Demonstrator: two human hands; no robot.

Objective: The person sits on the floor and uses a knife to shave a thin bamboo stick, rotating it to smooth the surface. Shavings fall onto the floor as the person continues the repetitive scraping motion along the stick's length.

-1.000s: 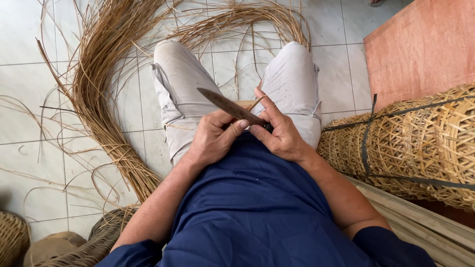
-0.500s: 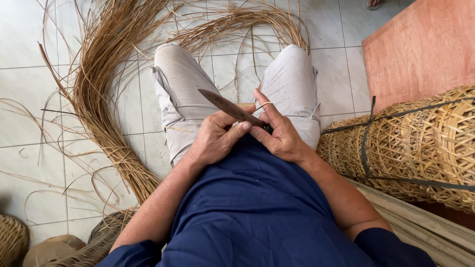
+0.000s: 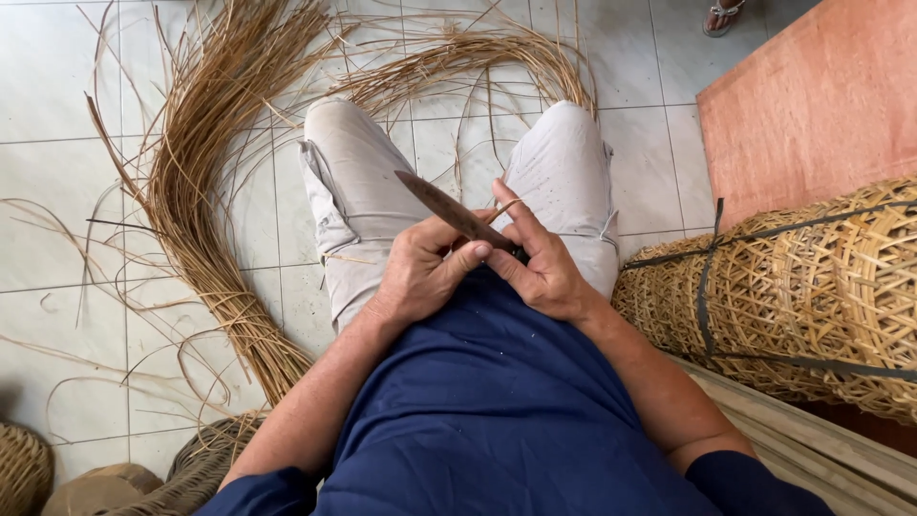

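I sit with both knees up in pale trousers, hands together over my lap. My right hand (image 3: 546, 272) grips the handle of a dark knife (image 3: 447, 205) whose blade points up and to the left. My left hand (image 3: 420, 277) is curled beside it, thumb pressed against the blade, pinching a thin rattan strip (image 3: 506, 206) that pokes out between the two hands. The strip's lower part is hidden by my fingers.
A large curved bundle of loose rattan strands (image 3: 205, 191) arcs across the tiled floor around my legs. A roll of woven rattan mesh (image 3: 793, 287) bound with dark straps lies at the right, an orange board (image 3: 821, 96) behind it. Woven baskets (image 3: 24, 468) sit at the lower left.
Both hands and the knife stay almost in place over my lap; only small finger shifts around the strip show.
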